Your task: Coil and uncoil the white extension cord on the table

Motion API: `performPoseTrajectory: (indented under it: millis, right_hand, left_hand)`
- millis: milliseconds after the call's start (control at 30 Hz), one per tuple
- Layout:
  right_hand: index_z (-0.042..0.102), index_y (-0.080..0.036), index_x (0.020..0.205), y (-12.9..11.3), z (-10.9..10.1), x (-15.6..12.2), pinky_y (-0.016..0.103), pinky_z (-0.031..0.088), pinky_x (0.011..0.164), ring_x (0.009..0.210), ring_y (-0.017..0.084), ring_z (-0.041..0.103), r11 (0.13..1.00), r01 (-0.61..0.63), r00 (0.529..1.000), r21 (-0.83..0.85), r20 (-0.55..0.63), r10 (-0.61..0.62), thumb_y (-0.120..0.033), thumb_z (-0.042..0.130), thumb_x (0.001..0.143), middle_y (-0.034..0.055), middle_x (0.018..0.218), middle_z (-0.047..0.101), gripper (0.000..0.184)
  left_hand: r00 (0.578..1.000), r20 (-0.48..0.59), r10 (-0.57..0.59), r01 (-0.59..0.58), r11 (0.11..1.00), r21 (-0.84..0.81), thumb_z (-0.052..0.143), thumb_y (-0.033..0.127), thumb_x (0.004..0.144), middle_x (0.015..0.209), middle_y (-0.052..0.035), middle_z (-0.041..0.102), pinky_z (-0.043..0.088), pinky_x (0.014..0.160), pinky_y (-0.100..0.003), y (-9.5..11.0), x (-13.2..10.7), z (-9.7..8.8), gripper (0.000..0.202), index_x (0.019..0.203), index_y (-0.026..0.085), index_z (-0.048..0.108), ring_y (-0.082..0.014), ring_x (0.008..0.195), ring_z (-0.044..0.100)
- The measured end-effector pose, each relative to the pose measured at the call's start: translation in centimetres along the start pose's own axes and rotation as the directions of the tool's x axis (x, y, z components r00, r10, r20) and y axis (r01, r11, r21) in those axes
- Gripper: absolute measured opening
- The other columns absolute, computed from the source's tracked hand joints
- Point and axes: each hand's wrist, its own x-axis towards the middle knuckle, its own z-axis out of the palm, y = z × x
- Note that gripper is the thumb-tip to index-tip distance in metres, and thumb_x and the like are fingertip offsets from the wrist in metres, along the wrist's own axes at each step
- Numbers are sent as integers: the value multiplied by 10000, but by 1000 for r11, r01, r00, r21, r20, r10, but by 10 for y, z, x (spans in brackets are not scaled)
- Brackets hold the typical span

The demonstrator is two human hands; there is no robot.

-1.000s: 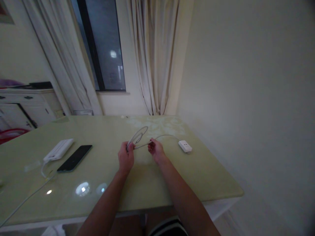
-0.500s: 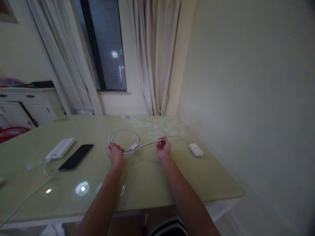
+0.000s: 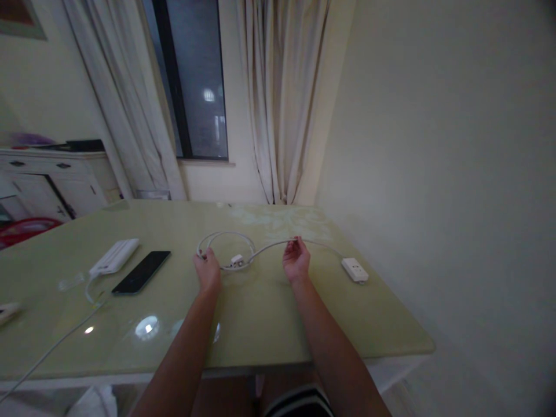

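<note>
A white cable lies in a loop on the pale green table, its small plug end inside the loop. The cable runs right to a white charger block. My left hand rests on the left side of the loop, fingers closed on the cable. My right hand pinches the cable's straight stretch between the loop and the charger block, holding it slightly above the table.
A white power bank with its own thin cable and a black phone lie at the left. A wall stands close on the right, curtains and a dark window behind. A white cabinet is at the far left.
The loop I held up between both hands has been laid flat on the table. My hands moved apart, and the charger block has slid to the right.
</note>
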Motion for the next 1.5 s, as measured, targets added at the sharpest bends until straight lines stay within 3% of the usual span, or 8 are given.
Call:
performPoseTrajectory:
  millis: [167,267,367,467,667,900,1133,1500]
  right_hand:
    - [722,-176,892,-1,6,-5,161,609,625,648,84,717,993,-29,1000,112,5,29,-97,661,887,-12,738,750,100]
    - [716,-195,928,0,6,-8,163,585,602,658,81,715,993,-66,995,93,77,59,-122,717,858,-31,756,752,101]
    - [698,-204,926,3,6,-9,155,547,562,647,78,705,998,-56,991,42,126,50,-152,765,825,-39,799,762,132]
    - [681,-207,916,5,6,-9,138,517,536,604,59,673,999,-10,986,37,167,3,-181,790,812,-43,845,771,153]
    - [670,-225,877,2,4,-4,129,483,508,573,43,616,999,19,991,48,129,-25,-185,816,786,-51,889,775,177]
    - [623,-221,864,7,5,-1,156,377,439,495,40,480,989,124,989,-84,93,-116,-264,841,738,-26,899,766,255]
    - [574,-212,898,17,8,-9,196,301,469,505,45,413,894,341,919,-291,303,-252,-388,792,774,9,919,750,306]
    - [677,-204,884,32,9,-20,230,332,541,570,89,430,848,211,929,-487,369,-20,-414,810,697,-61,646,527,311]
  left_hand:
    - [996,-52,68,-51,958,283,505,269,897,1439,-281,484,392,1097,-556,15,-13,-8,509,1373,88,492,-389,1356,455]
    - [954,24,297,-263,800,539,463,259,941,1601,-231,354,333,1120,-606,32,-32,-12,539,1465,136,473,-421,1434,358]
    - [801,400,446,-599,616,512,353,253,1010,1357,-154,633,359,1102,-508,46,-49,-12,414,1323,195,617,-322,1270,544]
    - [601,699,387,-780,474,408,323,338,1046,1101,-125,727,409,998,-458,49,-59,-11,415,1101,200,710,-294,1092,630]
    - [396,869,297,-891,352,286,583,418,956,1105,-113,720,395,963,-450,37,-55,-12,272,1011,205,743,-312,1101,615]
    - [379,799,466,-913,330,241,585,329,980,1039,-68,742,387,932,-420,38,-47,-11,193,969,242,757,-272,1037,623]
    - [402,566,720,-911,376,169,562,408,999,911,-65,718,391,833,-368,44,-54,-12,276,865,217,710,-235,897,610]
    - [397,487,777,-883,469,-29,564,367,992,796,-46,624,416,799,-341,49,-63,-12,298,747,205,618,-199,816,569]
